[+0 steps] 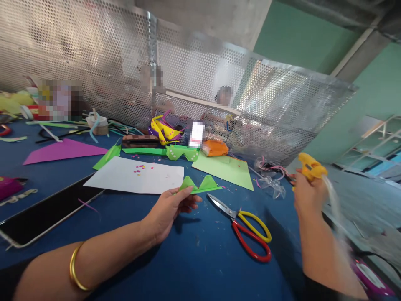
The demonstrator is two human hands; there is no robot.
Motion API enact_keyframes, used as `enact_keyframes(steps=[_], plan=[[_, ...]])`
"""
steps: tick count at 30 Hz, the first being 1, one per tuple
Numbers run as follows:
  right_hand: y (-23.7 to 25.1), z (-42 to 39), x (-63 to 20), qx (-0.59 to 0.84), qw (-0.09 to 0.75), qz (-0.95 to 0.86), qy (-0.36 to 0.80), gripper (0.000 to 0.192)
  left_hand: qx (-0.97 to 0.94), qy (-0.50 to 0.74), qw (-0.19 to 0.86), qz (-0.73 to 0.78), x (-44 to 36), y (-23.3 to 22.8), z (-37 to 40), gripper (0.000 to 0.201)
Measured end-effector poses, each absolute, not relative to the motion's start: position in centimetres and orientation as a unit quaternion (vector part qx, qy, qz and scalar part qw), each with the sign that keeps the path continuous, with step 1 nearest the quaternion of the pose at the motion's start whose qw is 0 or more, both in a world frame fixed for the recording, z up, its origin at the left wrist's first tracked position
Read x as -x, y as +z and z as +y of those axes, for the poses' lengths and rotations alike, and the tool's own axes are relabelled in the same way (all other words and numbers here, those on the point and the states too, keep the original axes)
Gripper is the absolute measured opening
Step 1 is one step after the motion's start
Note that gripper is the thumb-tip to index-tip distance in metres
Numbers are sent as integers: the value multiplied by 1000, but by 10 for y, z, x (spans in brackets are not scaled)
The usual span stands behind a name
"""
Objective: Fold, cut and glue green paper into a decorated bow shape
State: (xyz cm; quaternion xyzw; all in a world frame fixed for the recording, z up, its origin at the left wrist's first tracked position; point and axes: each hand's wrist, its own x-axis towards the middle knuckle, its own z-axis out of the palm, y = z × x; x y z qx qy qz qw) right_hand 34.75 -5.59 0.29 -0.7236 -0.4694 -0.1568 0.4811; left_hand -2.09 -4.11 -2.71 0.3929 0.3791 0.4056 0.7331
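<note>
My left hand (171,209) pinches a folded green paper piece (200,184) with two pointed peaks, held just above the blue table (194,259). My right hand (308,196) is raised at the table's right edge and grips a yellow glue gun (310,167), its cord trailing down and blurred. Scissors (247,228) with one yellow and one red handle lie open on the table between the two hands, blades pointing toward the green piece.
A white sheet (138,175), a light green sheet (225,169), a purple paper triangle (62,151) and green strips lie further back. A dark tablet (46,213) sits at left. A perforated metal screen (188,75) walls the far side; people sit behind it.
</note>
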Motion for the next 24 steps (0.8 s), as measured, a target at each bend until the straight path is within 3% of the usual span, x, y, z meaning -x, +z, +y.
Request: enact_keyframes(steps=[2, 5, 8, 16, 24], plan=[[10, -57, -321, 696, 523, -482, -96, 43, -400, 415, 730, 366, 21, -26, -41, 30], [13, -69, -266, 569, 644, -499, 118, 33, -410, 428, 724, 353, 22, -24, -39, 31], [4, -88, -215, 528, 587, -586, 183, 25, -426, 443, 708, 348, 22, -24, -38, 32], [-17, -113, -175, 527, 419, -736, 73, 14, -460, 485, 654, 355, 22, -27, -35, 30], [-19, -114, -172, 514, 412, -752, 13, 16, -480, 508, 608, 376, 22, -30, -32, 29]])
